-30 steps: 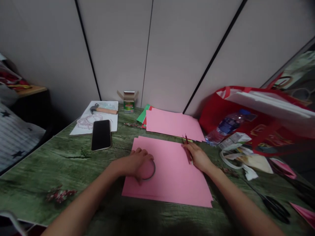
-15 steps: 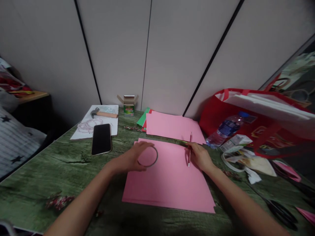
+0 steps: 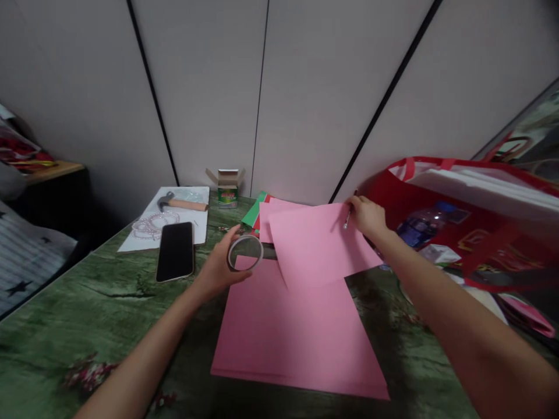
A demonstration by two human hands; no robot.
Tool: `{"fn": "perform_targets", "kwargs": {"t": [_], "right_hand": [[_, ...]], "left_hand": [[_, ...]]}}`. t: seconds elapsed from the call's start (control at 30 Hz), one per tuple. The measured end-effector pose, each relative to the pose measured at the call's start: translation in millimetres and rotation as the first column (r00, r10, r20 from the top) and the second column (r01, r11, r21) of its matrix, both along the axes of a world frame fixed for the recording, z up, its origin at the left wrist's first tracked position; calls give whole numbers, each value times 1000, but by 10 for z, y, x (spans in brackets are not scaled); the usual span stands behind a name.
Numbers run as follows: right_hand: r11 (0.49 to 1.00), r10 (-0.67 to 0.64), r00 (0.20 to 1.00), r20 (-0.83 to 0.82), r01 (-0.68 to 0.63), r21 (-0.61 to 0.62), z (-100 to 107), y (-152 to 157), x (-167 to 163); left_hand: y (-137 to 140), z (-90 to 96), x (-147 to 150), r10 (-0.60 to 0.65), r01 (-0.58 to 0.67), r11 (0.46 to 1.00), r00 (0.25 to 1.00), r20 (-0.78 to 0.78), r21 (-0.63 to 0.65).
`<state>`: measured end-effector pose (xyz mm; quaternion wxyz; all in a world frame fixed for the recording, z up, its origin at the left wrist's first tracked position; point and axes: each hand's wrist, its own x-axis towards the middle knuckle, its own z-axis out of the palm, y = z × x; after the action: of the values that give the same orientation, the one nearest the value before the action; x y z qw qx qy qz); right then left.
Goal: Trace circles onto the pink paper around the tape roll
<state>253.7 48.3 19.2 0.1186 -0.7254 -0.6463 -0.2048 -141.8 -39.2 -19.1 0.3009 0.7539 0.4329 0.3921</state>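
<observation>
My left hand (image 3: pixel 221 261) is closed around the edge of a round pale-rimmed ring (image 3: pixel 262 254), tilted up above the near pink stack. The table and paper show through its middle. My right hand (image 3: pixel 365 216) pinches the upper edge of a pink sheet (image 3: pixel 321 247) and keeps a pencil (image 3: pixel 346 221) between its fingers. That sheet is lifted and slanting, with its lower part over the near stack of pink paper (image 3: pixel 288 343). It partly covers the far pink sheets (image 3: pixel 264 224).
A phone (image 3: pixel 175 251), a hammer (image 3: pixel 187 204) and a beaded strand (image 3: pixel 151 226) are at the left. Behind stands an open small green box (image 3: pixel 227 196). A red bag (image 3: pixel 469 233) and a plastic bottle (image 3: pixel 421 224) stand at the right.
My right hand has moved up and away, lifting a pink sheet off the near stack. My left hand has raised the ring from the paper and shifted slightly left.
</observation>
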Motion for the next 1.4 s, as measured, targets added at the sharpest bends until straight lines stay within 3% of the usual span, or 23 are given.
{"fn": "perform_targets", "kwargs": {"t": [0.2, 0.33, 0.47, 0.53, 0.6, 0.67, 0.7, 0.87, 1.07, 1.27, 1.4], "right_hand": [[989, -139, 990, -22, 138, -52, -23, 334, 92], [988, -141, 984, -110, 148, 53, -95, 461, 216], [954, 133, 970, -206, -69, 292, -219, 368, 23], [936, 271, 938, -217, -204, 286, -345, 135, -265], [810, 586, 731, -350, -548, 211, -510, -202, -608], [685, 682, 571, -457, -718, 124, -690, -554, -909], [669, 679, 558, -478, -738, 88, -776, -703, -1020], [697, 673, 607, -423, -712, 87, -1065, -1007, -1134], [705, 675, 636, -374, -706, 71, -1092, -976, -896], [821, 568, 811, -138, -570, 29, -1053, -906, -565], [896, 443, 896, -16, -443, -9, -918, -805, -404]], "left_hand": [[-189, -155, 170, -98, 99, 995, 980, -172, -7], [-355, -277, 224, -110, 114, 994, 961, -254, -1], [-496, -358, 219, -19, 29, 999, 972, -233, 38], [-547, -389, 235, 11, 0, 999, 976, -218, 52], [-579, -417, 264, 30, -12, 997, 976, -218, 81], [-598, -441, 293, 44, -21, 994, 973, -226, 104], [-606, -449, 306, 52, -28, 994, 971, -232, 107], [-650, -452, 355, 56, -36, 996, 968, -246, 87], [-706, -444, 406, -29, 47, 997, 964, -265, 60], [-693, -509, 395, -3, 35, 995, 946, -323, 92], [-577, -558, 371, 0, 58, 986, 940, -342, 159]]}}
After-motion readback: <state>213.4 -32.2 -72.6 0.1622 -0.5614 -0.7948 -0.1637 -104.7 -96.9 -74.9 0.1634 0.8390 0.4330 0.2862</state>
